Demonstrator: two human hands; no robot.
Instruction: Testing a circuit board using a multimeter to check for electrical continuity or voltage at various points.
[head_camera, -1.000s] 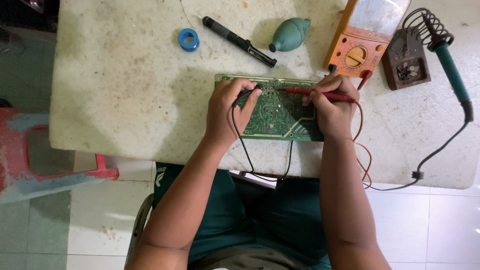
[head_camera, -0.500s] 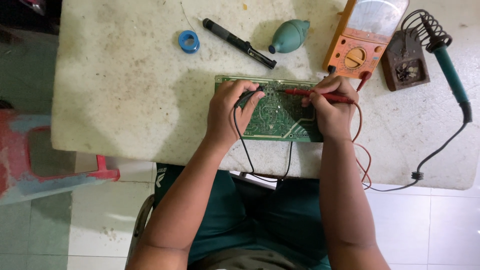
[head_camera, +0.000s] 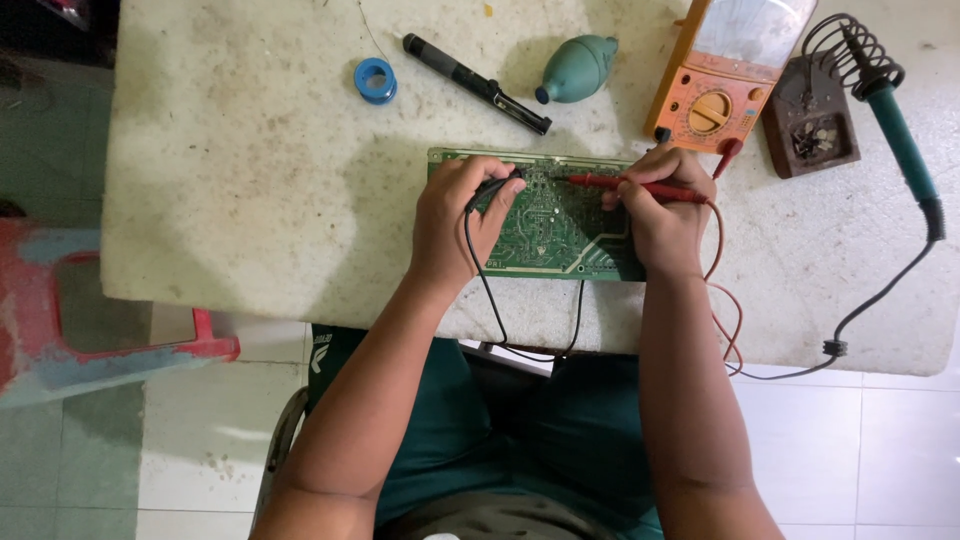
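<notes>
Circuit board: a green circuit board (head_camera: 545, 225) lies flat near the front edge of the desk (head_camera: 250, 170), its long axis running left to right, directly under both hands.
Left hand: the left hand (head_camera: 455, 225) rests on the board's left end, fingers (head_camera: 497, 200) closed narrowly on a black probe (head_camera: 497, 184), whose tip points right toward the board's middle.
Right hand: the right hand (head_camera: 665, 215) covers the board's right end, fingers pinched around a red probe (head_camera: 625, 185).
Red probe axis: almost level, lying along the board's length, tip pointing left.
Key relation: the two tips face each other over the upper middle of the board, near but apart; the exact touch points are too small to tell.
Nearer hand: both are equally close to the board; each holds its own side.
Arm pose: both forearms come up from the desk's front edge, wrists low over the board.
Leads: a black lead (head_camera: 490, 300) and a red lead (head_camera: 728, 320) hang over the front edge.
Around: an orange meter (head_camera: 715, 95) stands behind the right hand; a soldering iron (head_camera: 900, 125) sits in its stand to the right.
</notes>
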